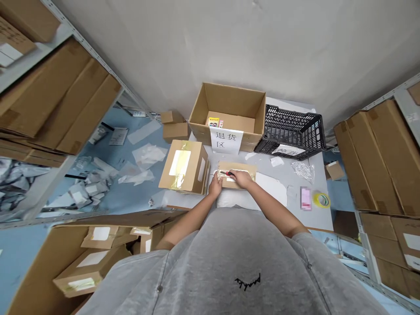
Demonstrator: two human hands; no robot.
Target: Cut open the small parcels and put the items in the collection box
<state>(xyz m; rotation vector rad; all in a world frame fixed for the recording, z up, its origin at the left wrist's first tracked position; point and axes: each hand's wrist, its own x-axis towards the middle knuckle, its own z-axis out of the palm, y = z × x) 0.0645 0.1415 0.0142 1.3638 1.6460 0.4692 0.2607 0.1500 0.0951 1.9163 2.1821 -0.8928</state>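
A small taped cardboard box (pixel 241 167) with a white label lies on the table in front of me. My right hand (pixel 242 179) is closed around a red and black utility knife (pixel 226 173), whose front end points left over the tape on the box. At the box's left end, my left hand (pixel 215 185) grips its edge. Just left of it stands a larger cardboard box (pixel 168 174), sealed with yellowish tape and bearing a white label. My palms hide part of the small box's near side.
Behind, an open carton (pixel 229 139) holds a small yellow packet (pixel 214 122); beside it stands a black plastic crate (pixel 292 131). A tape roll (pixel 321 200) and a blurred pink item (pixel 306 199) lie right. A big carton of parcels (pixel 59 258) stands lower left. Shelves flank both sides.
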